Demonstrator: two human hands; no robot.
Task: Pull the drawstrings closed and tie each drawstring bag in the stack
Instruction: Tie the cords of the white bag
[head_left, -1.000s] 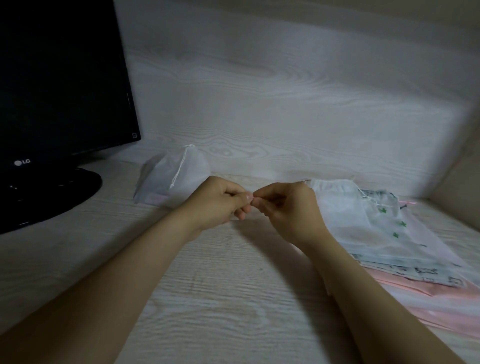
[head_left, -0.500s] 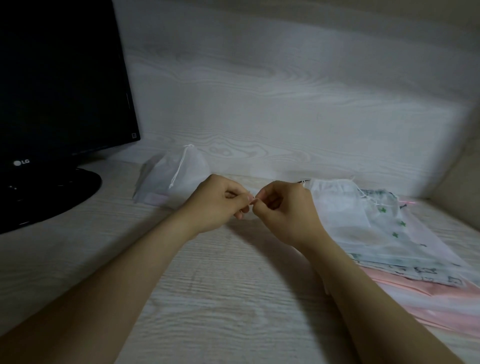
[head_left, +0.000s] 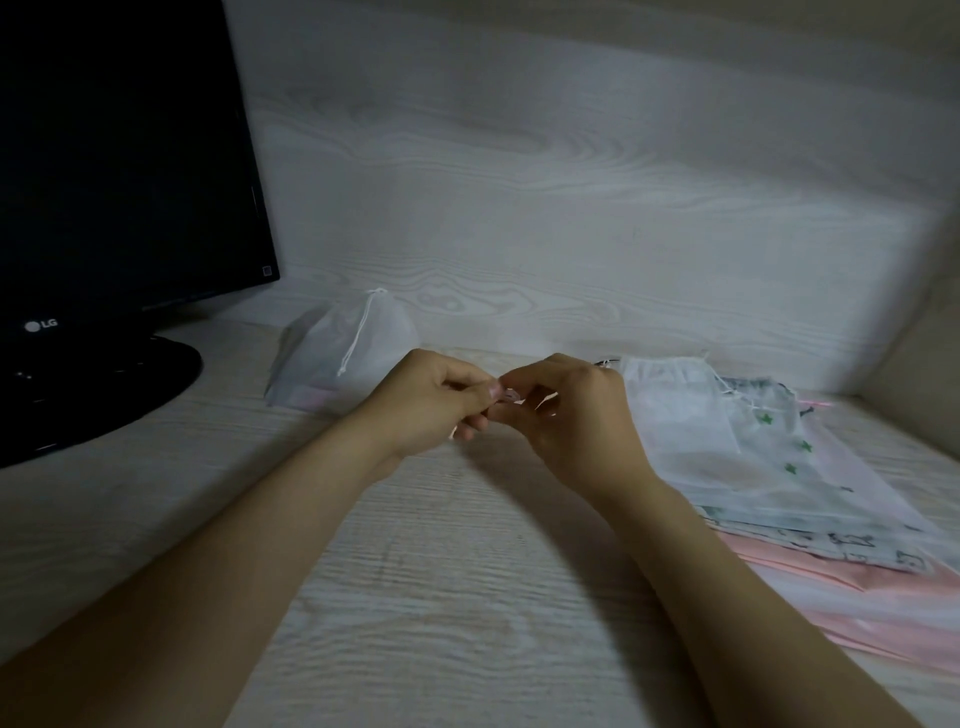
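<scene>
My left hand (head_left: 431, 402) and my right hand (head_left: 569, 415) meet over the middle of the desk, fingertips together, pinching a thin pale pink drawstring (head_left: 506, 397) between them. What the string belongs to is hidden behind my hands. A stack of flat drawstring bags (head_left: 753, 467) lies to the right: a white one on top, a star-printed one under it, pink ones at the bottom. A cinched white bag (head_left: 343, 353) with a white cord stands behind my left hand.
A black monitor (head_left: 119, 156) on a round black base (head_left: 93, 384) fills the left side. A pale wood-grain wall panel (head_left: 571, 208) closes off the back of the desk (head_left: 415, 597). A beige surface (head_left: 924, 353) rises at the far right.
Both hands stayed together over the same spot. The fingers shifted slightly around the string, and a small pink loop now shows between the fingertips.
</scene>
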